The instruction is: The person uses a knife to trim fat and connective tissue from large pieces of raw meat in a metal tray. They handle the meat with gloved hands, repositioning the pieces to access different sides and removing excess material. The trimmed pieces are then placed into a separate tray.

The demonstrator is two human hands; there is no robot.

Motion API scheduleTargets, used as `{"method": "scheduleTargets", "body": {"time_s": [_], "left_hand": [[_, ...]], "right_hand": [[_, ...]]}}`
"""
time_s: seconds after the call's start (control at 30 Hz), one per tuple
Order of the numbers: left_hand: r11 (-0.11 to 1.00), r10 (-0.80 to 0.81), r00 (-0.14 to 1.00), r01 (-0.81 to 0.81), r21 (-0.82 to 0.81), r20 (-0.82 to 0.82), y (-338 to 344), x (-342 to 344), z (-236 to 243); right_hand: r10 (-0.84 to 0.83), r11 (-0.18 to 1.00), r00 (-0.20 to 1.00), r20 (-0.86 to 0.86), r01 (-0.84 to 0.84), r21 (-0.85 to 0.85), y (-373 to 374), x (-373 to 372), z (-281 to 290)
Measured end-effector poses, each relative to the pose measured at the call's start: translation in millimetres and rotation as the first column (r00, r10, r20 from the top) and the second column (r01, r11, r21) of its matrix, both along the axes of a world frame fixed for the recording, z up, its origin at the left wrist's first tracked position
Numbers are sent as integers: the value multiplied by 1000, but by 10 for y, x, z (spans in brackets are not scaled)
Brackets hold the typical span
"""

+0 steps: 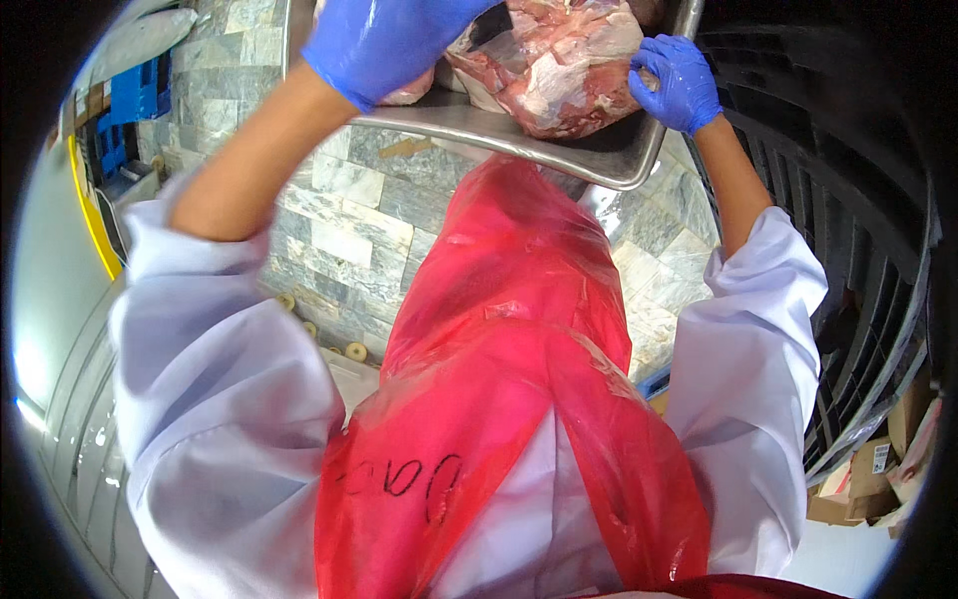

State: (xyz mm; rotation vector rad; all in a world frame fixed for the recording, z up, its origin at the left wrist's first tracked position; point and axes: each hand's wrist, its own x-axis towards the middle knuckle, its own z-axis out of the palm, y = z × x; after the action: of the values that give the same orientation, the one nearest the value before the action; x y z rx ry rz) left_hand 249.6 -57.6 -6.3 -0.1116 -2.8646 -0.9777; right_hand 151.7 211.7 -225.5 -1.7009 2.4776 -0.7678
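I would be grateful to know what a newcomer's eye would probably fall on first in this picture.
Most likely the bright red apron, which fills the middle of the picture. Next would come the raw meat in a metal tray at the top, with the blue-gloved left hand over the tray's left part and the blue-gloved right hand by the meat's right side.

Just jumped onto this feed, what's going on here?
Someone in a red apron has raw meat in front of them in a metal tray. The blue-gloved right hand is at the meat's right edge, fingers curled. The left hand is over the tray, cut off by the picture's top edge, so its grip can't be judged.
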Motion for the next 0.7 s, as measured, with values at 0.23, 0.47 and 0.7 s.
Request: {"method": "scheduleTargets", "body": {"time_s": [0.23, 0.47, 0.7], "left_hand": [[579, 575, 818, -383, 720, -27, 570, 572, -750], [711, 551, 819, -360, 604, -161, 886, 1166, -1025], [474, 633, 774, -415, 777, 28, 743, 999, -1129]], "right_hand": [[23, 1000, 1000, -14, -23, -4, -93, 4, 71], [5, 998, 999, -34, -3, 64, -34, 46, 89], [-546, 837, 837, -7, 546, -27, 611, 722, 1363]]}}
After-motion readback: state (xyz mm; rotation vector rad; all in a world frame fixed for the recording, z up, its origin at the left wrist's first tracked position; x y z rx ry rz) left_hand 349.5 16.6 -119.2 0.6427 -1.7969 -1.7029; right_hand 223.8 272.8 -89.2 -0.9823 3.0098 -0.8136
